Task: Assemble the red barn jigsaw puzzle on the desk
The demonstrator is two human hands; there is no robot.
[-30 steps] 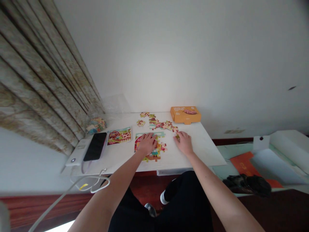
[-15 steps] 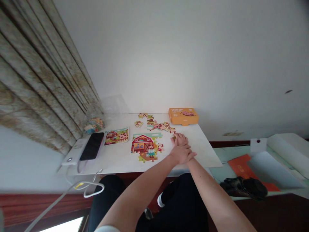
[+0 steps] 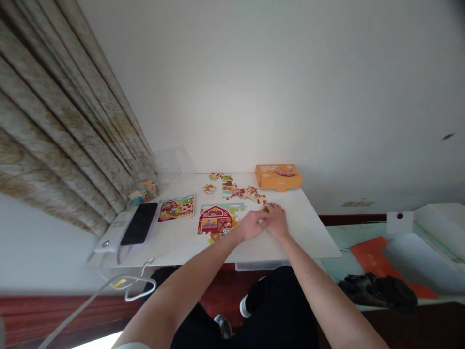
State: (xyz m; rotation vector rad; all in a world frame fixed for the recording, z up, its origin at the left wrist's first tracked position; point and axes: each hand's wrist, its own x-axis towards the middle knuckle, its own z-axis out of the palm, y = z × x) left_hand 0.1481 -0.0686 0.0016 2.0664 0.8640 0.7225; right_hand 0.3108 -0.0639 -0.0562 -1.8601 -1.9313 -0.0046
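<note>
My left hand (image 3: 252,226) lies across the table, with its fingers against my right hand (image 3: 276,221). My right hand's fingertips are on a small yellow-green puzzle piece (image 3: 266,209), mostly covered by the fingers. A partly joined cardboard jigsaw puzzle (image 3: 215,220) showing a red barn lies just left of my hands, its lower part hidden by my left hand and wrist. Several loose pieces (image 3: 236,192) are scattered beyond my hands. A farm picture card (image 3: 177,208) lies to the puzzle's left.
An orange puzzle box (image 3: 278,177) stands at the table's back edge. A black phone (image 3: 139,223) lies on a white device (image 3: 113,232), beside a clear plastic bag (image 3: 143,190). A curtain (image 3: 61,121) hangs left. A lower surface at right holds an orange envelope (image 3: 378,264).
My left hand has shifted left from its place over my right wrist, and now lies beside my right hand. Earlier it rested on the barn puzzle. My right hand stays at the same piece.
</note>
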